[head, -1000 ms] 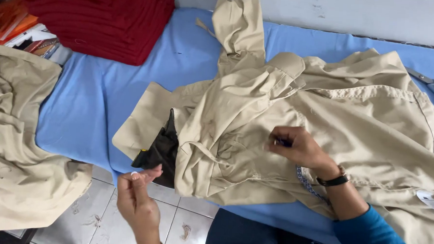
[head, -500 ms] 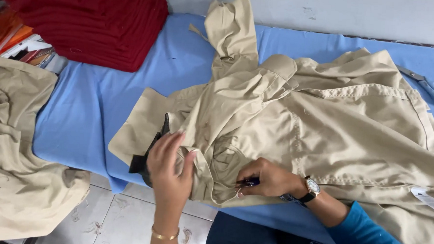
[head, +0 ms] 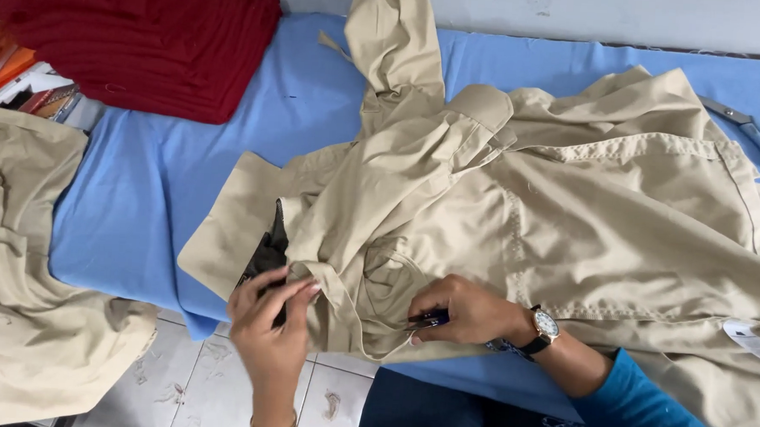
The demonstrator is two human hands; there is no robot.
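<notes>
Khaki shirt point(head: 517, 211) lies crosswise, collar up; right hand point(head: 465, 311) pinches small snips point(head: 427, 320).

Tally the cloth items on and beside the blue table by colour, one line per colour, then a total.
Beige: 2, the beige shirt under both hands, and the beige garment at the far left edge.
Red: 1, the red folded cloth at the top left.
Black: 1, the black fabric piece touched by the left hand.
Total: 4
</notes>
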